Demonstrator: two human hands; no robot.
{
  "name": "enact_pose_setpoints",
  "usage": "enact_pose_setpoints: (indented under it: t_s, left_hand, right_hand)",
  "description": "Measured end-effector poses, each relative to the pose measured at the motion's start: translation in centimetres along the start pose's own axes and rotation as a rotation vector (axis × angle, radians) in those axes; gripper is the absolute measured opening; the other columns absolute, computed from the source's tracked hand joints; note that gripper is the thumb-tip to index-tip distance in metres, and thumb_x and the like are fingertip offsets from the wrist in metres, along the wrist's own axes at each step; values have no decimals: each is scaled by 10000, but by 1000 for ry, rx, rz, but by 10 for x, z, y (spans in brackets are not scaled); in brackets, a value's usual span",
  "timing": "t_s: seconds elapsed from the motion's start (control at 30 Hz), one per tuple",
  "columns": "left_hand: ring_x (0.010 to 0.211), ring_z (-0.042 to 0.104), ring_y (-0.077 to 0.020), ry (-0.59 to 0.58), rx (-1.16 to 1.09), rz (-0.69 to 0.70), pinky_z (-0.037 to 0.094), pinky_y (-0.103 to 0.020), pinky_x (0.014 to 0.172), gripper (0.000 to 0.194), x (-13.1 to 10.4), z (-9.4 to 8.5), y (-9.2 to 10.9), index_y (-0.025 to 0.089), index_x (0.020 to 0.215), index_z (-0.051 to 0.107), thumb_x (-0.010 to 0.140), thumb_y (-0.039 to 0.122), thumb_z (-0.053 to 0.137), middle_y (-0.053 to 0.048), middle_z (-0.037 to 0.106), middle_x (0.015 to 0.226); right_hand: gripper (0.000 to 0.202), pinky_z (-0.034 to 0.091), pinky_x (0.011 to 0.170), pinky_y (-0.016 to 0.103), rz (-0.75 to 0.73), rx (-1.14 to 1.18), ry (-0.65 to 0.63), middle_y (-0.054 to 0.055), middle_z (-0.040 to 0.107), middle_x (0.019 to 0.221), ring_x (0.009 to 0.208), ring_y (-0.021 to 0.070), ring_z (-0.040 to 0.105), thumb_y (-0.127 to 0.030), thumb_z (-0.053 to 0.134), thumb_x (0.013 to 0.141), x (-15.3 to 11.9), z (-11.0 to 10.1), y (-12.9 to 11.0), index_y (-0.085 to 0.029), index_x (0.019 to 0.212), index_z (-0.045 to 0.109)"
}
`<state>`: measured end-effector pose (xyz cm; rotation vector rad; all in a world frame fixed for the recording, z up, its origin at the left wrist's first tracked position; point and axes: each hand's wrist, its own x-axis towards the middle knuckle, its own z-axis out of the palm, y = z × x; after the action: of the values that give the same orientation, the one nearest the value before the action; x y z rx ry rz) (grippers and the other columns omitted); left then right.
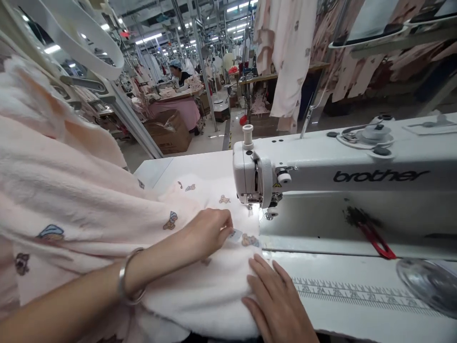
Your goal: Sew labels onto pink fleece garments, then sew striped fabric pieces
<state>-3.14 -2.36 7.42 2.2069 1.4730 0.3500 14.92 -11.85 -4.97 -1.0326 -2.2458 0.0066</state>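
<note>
Upper left: hanger [93, 45]
Left centre: box [168, 131]
Top centre: worker [179, 74], hung cloth [285, 57]
Lower right: red clip [376, 239], ruler [357, 291]

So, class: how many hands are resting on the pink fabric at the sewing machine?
2. The left hand pinches a small label on the pink fabric near the needle; the right hand lies flat on the fabric's near edge.

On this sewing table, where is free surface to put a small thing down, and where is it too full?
Free: the white table right of the right hand, along the printed ruler, up to the clear object. Also the far corner behind the fabric. Crowded: under the needle, where the left hand pinches a label on the pink fabric.
</note>
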Motion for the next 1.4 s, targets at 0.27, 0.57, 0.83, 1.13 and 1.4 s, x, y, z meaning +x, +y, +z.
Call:
enact_pose_setpoints:
  t_s: [0.27,0.57,0.83,1.13,1.4]
  left_hand:
    - [729,504,-178,65,-29,53,395,-293,661,84,38,60,-36,191,802,507,831,149,441,-38,574,835]
    - [638,581,-148,-70,-511,-218,451,-251,606,156,29,48,-15,169,769,593,809,315,554,-23,614,706]
    - [603,565,-137,-67,-515,-339,407,-235,582,124,36,71,-18,162,697,599,751,270,567,-11,628,620]
    - [575,534,-112,-74,-460,-349,391,-207,550,92,36,68,-19,163,673,579,728,229,547,7,615,605]
    - [587,524,-105,-55,-425,-327,381,-204,552,102,35,71,-21,164,659,576,726,233,544,14,610,618]
  right_hand:
    - [206,380,726,376,218,77,44,45,513,774,775,197,492,-141,407,908,35,5,7,-187,716,467]
    - [216,400,804,434,376,-41,124,146,469,995,975,285,434,-293,484,900,23,13,11,-96,987,495]
    - [456,435,814,438,403,-55,44,154,433,1072,1011,285,413,-314,478,905,23,11,12,-77,1291,420]
    - [435,449,788,452,421,-26,1,138,407,1060,998,271,403,-287,489,896,24,9,11,-109,1291,443]
    - [416,444,788,454,420,-30,-7,145,403,1065,1005,274,401,-265,478,896,25,8,11,-93,1275,460]
